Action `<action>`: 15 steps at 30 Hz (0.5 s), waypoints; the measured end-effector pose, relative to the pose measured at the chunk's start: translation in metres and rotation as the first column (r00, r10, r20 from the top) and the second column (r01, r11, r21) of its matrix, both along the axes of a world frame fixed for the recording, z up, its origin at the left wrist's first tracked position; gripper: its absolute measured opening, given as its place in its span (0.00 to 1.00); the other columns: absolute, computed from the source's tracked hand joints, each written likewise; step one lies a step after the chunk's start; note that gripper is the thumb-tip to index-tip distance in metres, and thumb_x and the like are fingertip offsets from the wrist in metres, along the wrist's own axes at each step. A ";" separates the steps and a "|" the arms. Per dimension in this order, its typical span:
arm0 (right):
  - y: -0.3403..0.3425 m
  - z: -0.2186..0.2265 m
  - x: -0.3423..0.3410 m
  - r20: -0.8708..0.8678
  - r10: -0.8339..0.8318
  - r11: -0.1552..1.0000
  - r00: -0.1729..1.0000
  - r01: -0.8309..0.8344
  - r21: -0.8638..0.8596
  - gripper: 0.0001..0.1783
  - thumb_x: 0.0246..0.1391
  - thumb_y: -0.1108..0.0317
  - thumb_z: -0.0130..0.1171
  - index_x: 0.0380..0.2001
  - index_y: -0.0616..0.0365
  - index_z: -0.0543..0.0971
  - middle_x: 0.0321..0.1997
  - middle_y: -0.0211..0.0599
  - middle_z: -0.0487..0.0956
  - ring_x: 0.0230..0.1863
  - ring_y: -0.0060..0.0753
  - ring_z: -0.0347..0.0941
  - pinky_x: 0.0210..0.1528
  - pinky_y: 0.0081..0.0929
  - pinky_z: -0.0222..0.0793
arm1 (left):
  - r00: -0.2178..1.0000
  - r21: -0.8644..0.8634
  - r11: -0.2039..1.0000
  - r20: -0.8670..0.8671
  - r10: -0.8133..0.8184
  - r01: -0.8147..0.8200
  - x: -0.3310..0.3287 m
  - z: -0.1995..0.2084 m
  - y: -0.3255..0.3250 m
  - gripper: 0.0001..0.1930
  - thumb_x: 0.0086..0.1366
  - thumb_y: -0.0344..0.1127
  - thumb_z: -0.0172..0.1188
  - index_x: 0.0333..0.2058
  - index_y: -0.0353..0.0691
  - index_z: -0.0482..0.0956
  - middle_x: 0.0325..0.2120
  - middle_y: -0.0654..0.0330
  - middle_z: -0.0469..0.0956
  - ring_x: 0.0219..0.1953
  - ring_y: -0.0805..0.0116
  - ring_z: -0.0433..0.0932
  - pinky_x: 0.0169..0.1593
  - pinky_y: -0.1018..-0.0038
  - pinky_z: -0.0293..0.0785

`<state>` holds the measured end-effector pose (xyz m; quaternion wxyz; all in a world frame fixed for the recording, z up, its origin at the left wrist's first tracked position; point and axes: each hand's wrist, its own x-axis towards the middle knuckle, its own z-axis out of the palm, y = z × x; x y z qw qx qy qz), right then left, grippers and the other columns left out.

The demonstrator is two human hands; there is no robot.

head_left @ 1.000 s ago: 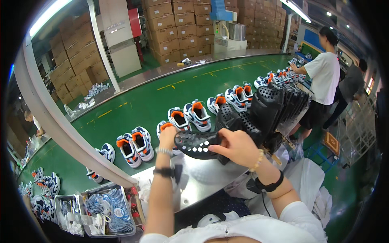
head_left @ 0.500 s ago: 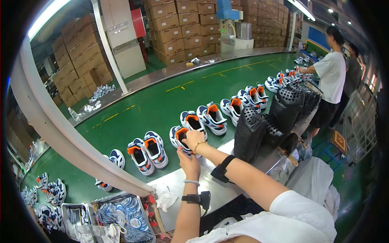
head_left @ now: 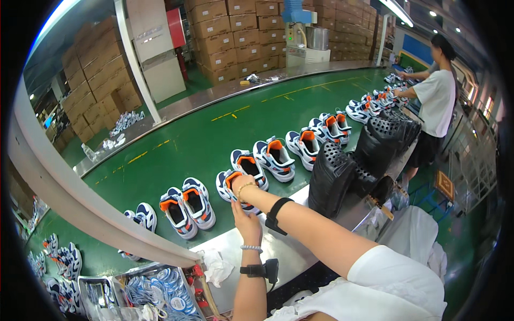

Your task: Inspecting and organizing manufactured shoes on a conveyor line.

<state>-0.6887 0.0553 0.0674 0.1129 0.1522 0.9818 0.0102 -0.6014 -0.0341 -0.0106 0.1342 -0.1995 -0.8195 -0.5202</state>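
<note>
Head view: a white-and-navy sneaker point(head_left: 231, 187) with an orange lining is sitting on the green conveyor belt point(head_left: 214, 128), at its near edge, in a row of like pairs point(head_left: 300, 144). Right hand point(head_left: 239, 183) is lying across the sneaker, fingers hidden, grip unclear. Left hand point(head_left: 247, 222) is reaching up beneath it, fingers curled toward the shoe's near side. Black perforated moulds point(head_left: 334, 179) are standing to the right on the steel tabletop point(head_left: 289, 257).
</note>
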 end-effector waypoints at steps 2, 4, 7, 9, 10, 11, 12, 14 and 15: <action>0.002 0.007 -0.006 0.058 0.062 0.998 0.996 -0.060 -0.030 0.17 0.44 0.61 0.67 0.40 0.47 0.83 0.44 0.31 0.82 0.44 0.29 0.79 0.39 0.31 0.77 | 1.000 0.032 0.999 0.005 -0.009 0.009 0.003 0.003 0.000 0.25 0.54 0.26 0.55 0.53 0.35 0.65 0.61 0.39 0.57 0.58 0.40 0.64 0.57 0.58 0.64; 0.006 0.013 -0.005 0.190 0.074 0.997 0.979 -0.066 -0.046 0.20 0.38 0.59 0.71 0.40 0.43 0.83 0.43 0.28 0.82 0.43 0.27 0.80 0.37 0.32 0.78 | 0.999 0.034 0.998 0.004 -0.052 0.052 0.004 0.007 0.000 0.26 0.55 0.30 0.61 0.52 0.35 0.65 0.61 0.40 0.57 0.60 0.41 0.61 0.59 0.59 0.61; 0.008 0.020 0.026 -0.109 0.012 0.982 0.994 -0.033 -0.189 0.14 0.47 0.57 0.61 0.31 0.56 0.83 0.35 0.40 0.83 0.37 0.39 0.80 0.36 0.34 0.76 | 0.993 0.018 0.996 0.079 -0.086 0.085 -0.005 0.019 -0.006 0.25 0.56 0.31 0.62 0.51 0.35 0.66 0.61 0.40 0.58 0.62 0.43 0.60 0.61 0.60 0.58; 0.002 0.025 0.072 -0.520 0.064 0.954 0.852 -0.206 -0.220 0.14 0.55 0.58 0.53 0.30 0.58 0.77 0.27 0.44 0.80 0.30 0.47 0.78 0.30 0.41 0.73 | 0.989 0.069 0.995 0.118 -0.084 0.077 -0.011 0.025 -0.012 0.24 0.58 0.26 0.56 0.54 0.32 0.64 0.61 0.40 0.58 0.64 0.45 0.56 0.65 0.61 0.53; 0.000 0.032 0.100 -0.611 0.078 0.914 0.788 -0.300 -0.271 0.12 0.57 0.58 0.51 0.33 0.56 0.75 0.24 0.45 0.78 0.27 0.48 0.77 0.28 0.42 0.71 | 1.000 0.091 0.996 0.011 0.006 -0.007 -0.011 0.027 -0.014 0.24 0.58 0.24 0.53 0.55 0.31 0.63 0.61 0.40 0.58 0.65 0.44 0.55 0.65 0.60 0.52; 0.001 0.042 0.133 -0.669 0.133 0.888 0.731 -0.388 -0.248 0.11 0.58 0.59 0.50 0.33 0.55 0.74 0.22 0.45 0.77 0.24 0.49 0.76 0.27 0.42 0.70 | 0.997 0.084 0.995 -0.058 0.052 -0.047 -0.010 0.028 -0.016 0.25 0.57 0.22 0.50 0.56 0.30 0.63 0.61 0.40 0.58 0.65 0.44 0.53 0.66 0.59 0.50; 0.007 0.055 0.170 -0.766 0.173 0.807 0.619 -0.536 -0.250 0.11 0.59 0.58 0.50 0.34 0.54 0.74 0.20 0.44 0.75 0.23 0.49 0.75 0.26 0.42 0.69 | 0.965 -0.071 0.977 -0.185 0.184 -0.200 -0.009 0.029 -0.016 0.26 0.56 0.19 0.45 0.56 0.30 0.62 0.60 0.40 0.58 0.65 0.44 0.52 0.66 0.59 0.49; 0.034 0.093 0.239 -0.818 0.275 0.791 0.506 -0.602 -0.106 0.12 0.58 0.59 0.53 0.41 0.49 0.77 0.18 0.40 0.75 0.21 0.42 0.75 0.24 0.37 0.69 | 0.928 0.037 0.993 -0.353 0.119 -0.113 -0.011 0.036 -0.006 0.23 0.54 0.19 0.46 0.51 0.30 0.68 0.58 0.41 0.61 0.62 0.44 0.59 0.62 0.59 0.57; 0.049 0.114 0.269 -0.875 0.262 0.823 0.407 -0.568 -0.018 0.11 0.55 0.61 0.58 0.41 0.49 0.78 0.17 0.37 0.74 0.21 0.38 0.75 0.23 0.33 0.69 | 0.931 0.102 0.994 -0.366 0.010 0.029 -0.012 0.038 0.004 0.20 0.54 0.19 0.47 0.48 0.31 0.71 0.57 0.42 0.63 0.60 0.45 0.62 0.60 0.59 0.61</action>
